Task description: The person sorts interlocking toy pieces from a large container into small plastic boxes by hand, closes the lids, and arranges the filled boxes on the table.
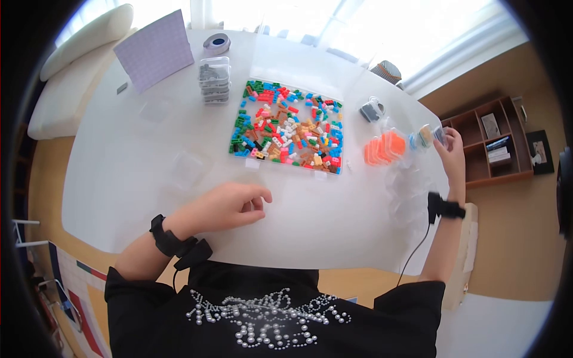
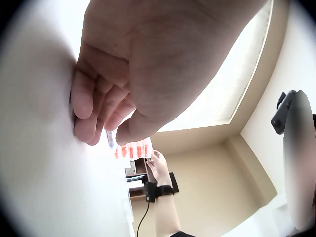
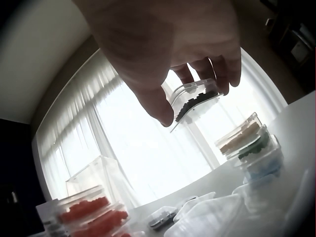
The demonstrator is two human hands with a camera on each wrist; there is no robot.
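Note:
In the right wrist view the right hand [image 3: 168,44] pinches a small clear box of black pieces [image 3: 197,101] between thumb and fingers, raised above the table. Below it stands a stack of clear boxes [image 3: 256,148] with tan, green and blue contents. The head view has the right hand [image 1: 452,149] at the table's right edge, just right of that stack. The left hand [image 1: 224,207] rests loosely curled on the table, holding nothing, below a flat clear case of colourful bricks [image 1: 286,128].
Orange-filled boxes [image 1: 385,147] stand right of the case, with clear empty containers [image 1: 409,191] nearer the person. A box stack [image 1: 215,80], a tape roll [image 1: 216,43] and a purple gridded sheet [image 1: 156,52] are at the back left. A grey-filled box [image 1: 372,110] lies at back right.

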